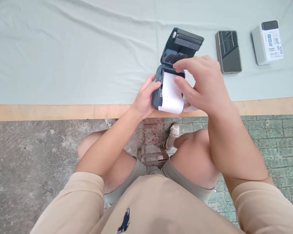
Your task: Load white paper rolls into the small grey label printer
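Observation:
A dark portable thermal printer (157, 97) sits at the table's front edge with its lid (167, 48) swung up. White paper (172, 94) lies in the printer's opening and curls down over its near end. My left hand (146, 96) grips the printer's left side, its thumb on the casing by the opening. Over the printer's right side, my right hand (205, 84) has thumb and index finger spread, the thumb at the paper and the index finger near the hinge. Whether these fingertips touch anything is unclear. Another bit of white paper (190, 109) shows beneath this hand.
On the pale green cloth (75, 58), a dark phone (230, 60) lies right of the printer. Farther right stands a white box (261, 48) with a dark end and a printed label. The bare wooden table edge (51, 112) runs along the front, above my knees.

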Demonstrator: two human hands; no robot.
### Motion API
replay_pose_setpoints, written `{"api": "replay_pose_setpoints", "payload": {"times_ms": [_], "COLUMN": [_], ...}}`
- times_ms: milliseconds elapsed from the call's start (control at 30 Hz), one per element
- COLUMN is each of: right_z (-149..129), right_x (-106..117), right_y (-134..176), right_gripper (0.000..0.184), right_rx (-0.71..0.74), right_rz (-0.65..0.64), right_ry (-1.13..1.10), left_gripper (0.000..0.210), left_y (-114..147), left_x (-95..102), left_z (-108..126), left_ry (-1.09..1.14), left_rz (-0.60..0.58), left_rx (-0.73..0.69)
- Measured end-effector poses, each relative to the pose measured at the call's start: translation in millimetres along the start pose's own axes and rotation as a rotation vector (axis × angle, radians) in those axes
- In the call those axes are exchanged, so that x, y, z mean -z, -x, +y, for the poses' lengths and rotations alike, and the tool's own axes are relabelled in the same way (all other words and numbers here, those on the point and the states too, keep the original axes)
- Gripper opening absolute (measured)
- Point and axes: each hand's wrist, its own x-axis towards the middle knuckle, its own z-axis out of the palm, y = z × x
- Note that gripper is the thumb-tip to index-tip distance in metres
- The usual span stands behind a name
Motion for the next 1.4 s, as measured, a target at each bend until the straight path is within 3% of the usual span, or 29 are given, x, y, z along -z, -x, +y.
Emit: {"api": "replay_pose_setpoints", "payload": {"times_ms": [133,333,500,700,833,933,1000,1133,1400], "right_z": [0.1,2.8,-0.2,1.0,5.7,7.6,6.2,0.3,1.6], "right_x": [0.1,-6.2,-6.9,-9.6,-1.6,3.3,3.1,-3.5,-8.4], "right_y": [12.1,15.5,17.2,16.8,16.4,15.3,15.2,18.4,19.2], "right_gripper": [0.023,0.02,0.033,0.016,0.037,0.04,0.035,0.028,0.018], "right_rx": [0.197,0.245,0.316,0.247,0.299,0.204,0.204,0.42,0.331], "right_rz": [0.059,0.032,0.066,0.098,0.069,0.17,0.197,0.055,0.136], "right_ry": [-0.081,-0.019,-0.004,0.031,-0.125,-0.197,-0.157,-0.059,0.111], "left_gripper": [0.02,0.027,0.025,0.022,0.025,0.027,0.027,0.025,0.019], "left_y": [-0.6,2.8,3.0,1.7,2.3,2.6,2.9,3.4,2.1], "left_x": [2.2,2.4,1.2,0.4,0.5,0.6,0.3,0.3,1.8], "left_z": [3.4,5.6,6.7,6.6,6.8,7.3,7.8,8.5,6.8], "left_ry": [0.082,0.048,0.008,0.022,0.023,0.018,0.015,0.012,0.069], "left_rz": [-0.035,-0.09,-0.067,-0.03,-0.057,-0.06,-0.058,-0.077,-0.074], "left_rx": [0.013,0.015,0.02,0.001,0.009,0.012,0.007,0.031,0.018]}}
